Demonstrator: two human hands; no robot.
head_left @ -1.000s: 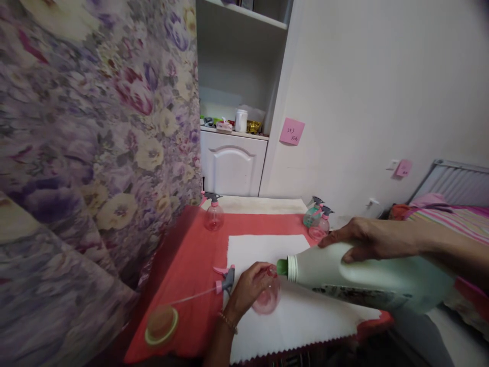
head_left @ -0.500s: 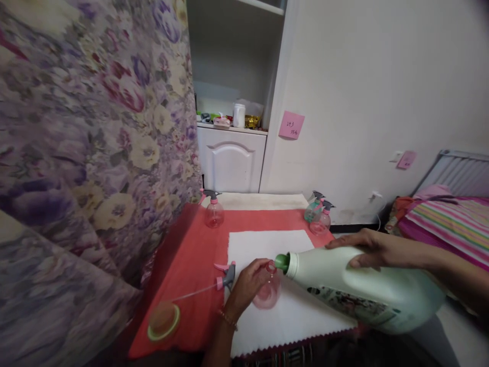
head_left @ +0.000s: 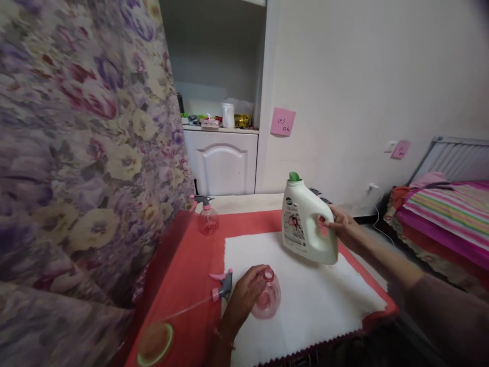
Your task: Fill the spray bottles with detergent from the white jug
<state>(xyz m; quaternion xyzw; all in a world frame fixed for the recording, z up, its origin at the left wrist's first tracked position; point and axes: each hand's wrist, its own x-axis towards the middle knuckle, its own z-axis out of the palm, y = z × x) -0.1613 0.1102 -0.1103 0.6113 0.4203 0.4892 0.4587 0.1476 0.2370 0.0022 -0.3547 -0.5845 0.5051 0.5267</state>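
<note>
Head view: the small pink bottle (head_left: pixel 272 300) is held on the white cloth (head_left: pixel 324 306) by the left hand (head_left: pixel 246 293), with the fingers bent partly around its side near the open top. The big pale green jug (head_left: pixel 300 216) is gripped by its handle in the right hand (head_left: pixel 341 225), with the fingers closed around it, and is tipped a little. A spray top (head_left: pixel 226 285) is laid beside the left hand, where the white cloth meets the red cloth (head_left: pixel 191 280)

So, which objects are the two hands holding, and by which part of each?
The right hand holds the pale green jug by its handle; the left hand holds the clear pink bottle near its neck.
</note>
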